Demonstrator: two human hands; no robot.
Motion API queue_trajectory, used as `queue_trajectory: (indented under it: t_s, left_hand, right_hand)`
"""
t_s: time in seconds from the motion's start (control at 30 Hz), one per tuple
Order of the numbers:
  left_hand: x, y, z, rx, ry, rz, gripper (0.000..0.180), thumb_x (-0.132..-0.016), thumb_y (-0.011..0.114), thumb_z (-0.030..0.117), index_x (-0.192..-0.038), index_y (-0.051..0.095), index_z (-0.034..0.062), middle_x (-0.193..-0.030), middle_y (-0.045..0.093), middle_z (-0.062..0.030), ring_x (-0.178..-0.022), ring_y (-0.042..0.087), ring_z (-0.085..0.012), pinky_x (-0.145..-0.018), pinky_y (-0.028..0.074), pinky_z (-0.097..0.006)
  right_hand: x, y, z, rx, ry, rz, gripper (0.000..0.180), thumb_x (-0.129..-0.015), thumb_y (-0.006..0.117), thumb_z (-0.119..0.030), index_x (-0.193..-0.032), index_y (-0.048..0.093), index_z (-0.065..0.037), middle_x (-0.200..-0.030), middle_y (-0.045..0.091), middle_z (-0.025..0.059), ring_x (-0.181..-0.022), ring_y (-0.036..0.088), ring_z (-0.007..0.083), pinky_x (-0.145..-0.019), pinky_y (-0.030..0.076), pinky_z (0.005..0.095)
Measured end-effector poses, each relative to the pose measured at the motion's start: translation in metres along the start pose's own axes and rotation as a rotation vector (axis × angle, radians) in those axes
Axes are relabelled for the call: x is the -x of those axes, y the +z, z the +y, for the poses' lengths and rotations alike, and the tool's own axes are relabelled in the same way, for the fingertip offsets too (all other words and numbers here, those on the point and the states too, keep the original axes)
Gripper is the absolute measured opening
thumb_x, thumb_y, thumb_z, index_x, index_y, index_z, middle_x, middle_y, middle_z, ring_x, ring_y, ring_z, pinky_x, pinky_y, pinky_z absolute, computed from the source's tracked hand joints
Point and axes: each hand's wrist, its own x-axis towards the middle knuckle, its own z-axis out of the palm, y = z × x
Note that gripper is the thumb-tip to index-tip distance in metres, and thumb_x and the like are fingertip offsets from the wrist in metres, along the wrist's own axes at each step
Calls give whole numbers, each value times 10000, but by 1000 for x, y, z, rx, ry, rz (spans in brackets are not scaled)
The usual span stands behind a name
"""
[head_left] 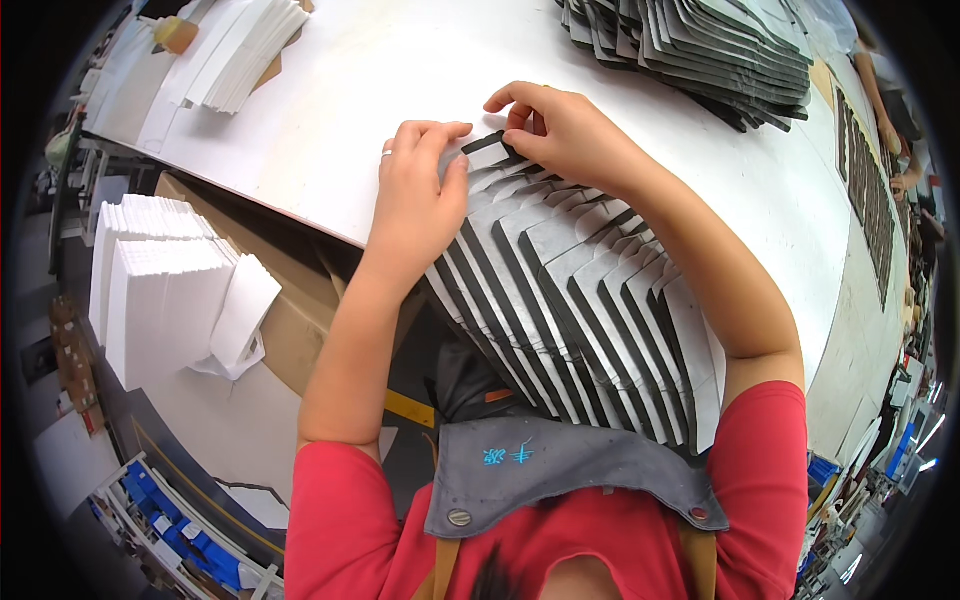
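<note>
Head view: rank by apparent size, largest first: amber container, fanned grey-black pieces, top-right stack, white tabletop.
1. White tabletop
2. Fanned grey-black pieces
3. Top-right stack
4. Amber container

Fanned grey panels (pixel 570 275), black-edged (overlapping in steps), at a white table's (pixel 340 110) edge

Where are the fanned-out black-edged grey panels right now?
In the head view, the black-edged grey panels lie right of centre, between the left hand, right hand and grey apron.
</note>
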Motion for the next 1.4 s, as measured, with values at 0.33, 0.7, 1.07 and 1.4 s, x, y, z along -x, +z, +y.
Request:
queue_trajectory:
  t_s: [0.33,0.7,1.07,1.4]
  left_hand:
    - [-3,-8,-3,17,-9,-83,267,-819,573,5,-1064,668,56,-1048,586,-103,-1020,538,-282,-912,437,-352]
    - [5,0,-2,-208,245,26,237,-819,577,-15,-989,683,112,-918,575,-20,-858,530,-250,-774,402,-374]
    - [7,1,-4,-218,252,19,260,-816,561,-21,-977,692,136,-918,557,-4,-862,512,-230,-769,387,-362]
    - [7,3,-3,-223,249,17,266,-813,562,-21,-984,685,143,-915,552,3,-856,507,-225,-757,379,-360]
  right_hand:
    - [4,-1,8,-24,-104,-36,234,-833,554,-42,-1006,707,-80,-882,565,71,-752,548,156,-692,457,281]
    - [19,2,19,334,-441,95,290,-784,634,32,-1009,724,-126,-936,571,69,-778,564,206,-693,475,325]
    - [30,-3,10,80,-135,135,326,-837,583,44,-1083,695,-137,-956,518,50,-786,524,149,-682,447,271]
    - [31,0,18,530,-437,149,396,-792,615,37,-1150,659,-129,-959,563,79,-794,561,232,-703,480,335]
